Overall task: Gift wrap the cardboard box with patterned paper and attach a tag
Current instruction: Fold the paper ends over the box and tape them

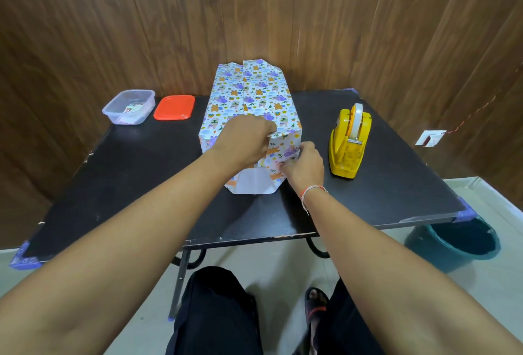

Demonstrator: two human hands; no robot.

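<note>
A box wrapped in white paper with a colourful animal pattern (pixel 249 94) lies lengthwise in the middle of the black table (pixel 127 179). Its near end has folded flaps, and the white underside of the bottom flap (pixel 253 182) lies on the table. My left hand (pixel 246 136) rests curled on the box's near top edge, holding the paper down. My right hand (pixel 304 165) pinches the right side flap against the box's near end. The cardboard itself is hidden under the paper.
A yellow tape dispenser (pixel 349 142) stands to the right of the box. At the back left sit a clear plastic tub (pixel 128 107) with small items and its orange lid (pixel 175 107). A teal bucket (pixel 458 244) stands on the floor at the right.
</note>
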